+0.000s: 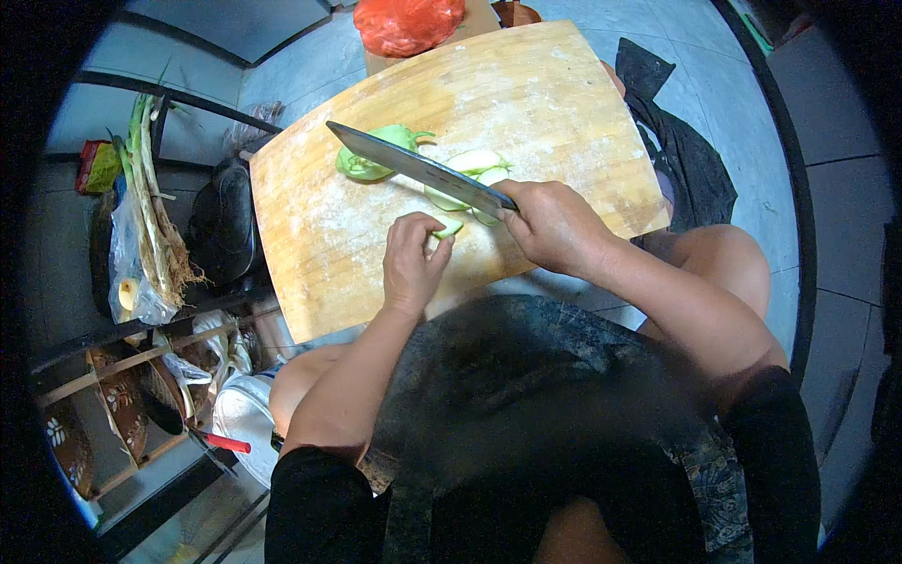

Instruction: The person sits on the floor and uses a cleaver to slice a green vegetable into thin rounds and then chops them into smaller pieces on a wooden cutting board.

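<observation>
My right hand [553, 224] grips the handle of a large kitchen knife [416, 167]. Its broad blade points up and left, raised above the wooden board [317, 282]. Between the thumb and fingers of my left hand [417, 257] is a small green vegetable piece [448, 225], low over the board. Behind the blade lies a pale green vegetable [361, 168], perhaps a pepper or an eggplant, with its stem to the right. Several cut pale green pieces [476, 162] lie just beyond my right hand, partly hidden by the knife.
Past the board's far edge is a red plastic bag [409, 27] on a box. Green onions [146, 204] in clear plastic stand on the left, beside a dark pan or lid [224, 222]. A white bucket [246, 423] is near my left knee. Black cloth [687, 162] lies at the right.
</observation>
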### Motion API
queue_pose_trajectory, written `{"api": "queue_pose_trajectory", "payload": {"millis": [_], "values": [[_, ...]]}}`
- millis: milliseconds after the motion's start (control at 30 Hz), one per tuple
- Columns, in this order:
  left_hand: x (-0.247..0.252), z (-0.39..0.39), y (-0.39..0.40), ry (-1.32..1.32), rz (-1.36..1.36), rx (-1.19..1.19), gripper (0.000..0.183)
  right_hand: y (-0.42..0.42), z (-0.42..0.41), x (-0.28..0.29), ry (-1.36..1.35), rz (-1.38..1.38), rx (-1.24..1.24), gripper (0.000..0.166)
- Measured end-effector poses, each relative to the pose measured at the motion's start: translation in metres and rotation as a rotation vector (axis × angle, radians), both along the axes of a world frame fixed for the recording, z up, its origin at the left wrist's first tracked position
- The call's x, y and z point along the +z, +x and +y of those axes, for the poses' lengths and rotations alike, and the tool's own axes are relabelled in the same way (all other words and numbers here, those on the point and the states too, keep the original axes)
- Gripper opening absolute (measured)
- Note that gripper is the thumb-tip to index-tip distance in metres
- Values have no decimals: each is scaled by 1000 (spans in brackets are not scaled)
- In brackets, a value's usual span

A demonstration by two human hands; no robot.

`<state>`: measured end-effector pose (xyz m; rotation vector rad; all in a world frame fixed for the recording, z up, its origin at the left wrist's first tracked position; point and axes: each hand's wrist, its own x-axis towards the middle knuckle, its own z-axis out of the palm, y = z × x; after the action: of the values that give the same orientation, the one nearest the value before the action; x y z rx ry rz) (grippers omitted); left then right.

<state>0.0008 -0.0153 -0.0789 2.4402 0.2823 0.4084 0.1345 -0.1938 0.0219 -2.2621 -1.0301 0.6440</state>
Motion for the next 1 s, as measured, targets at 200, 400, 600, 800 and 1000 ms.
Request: {"api": "queue_pose_trajectory", "payload": {"millis": [200,400,600,800,1000], "values": [[7,-1,1,111,-83,-96,22,-5,-6,-1,-7,-19,60,29],[6,-3,0,-25,-26,-5,22,-11,-11,0,-27,-3,78,23],[7,-5,1,53,22,-42,23,-10,-13,0,-60,0,77,23],[11,-5,-3,160,11,-37,20,-9,-12,5,-126,19,99,31],[9,3,-8,202,7,-20,26,-12,-12,5,-87,6,97,25]]}}
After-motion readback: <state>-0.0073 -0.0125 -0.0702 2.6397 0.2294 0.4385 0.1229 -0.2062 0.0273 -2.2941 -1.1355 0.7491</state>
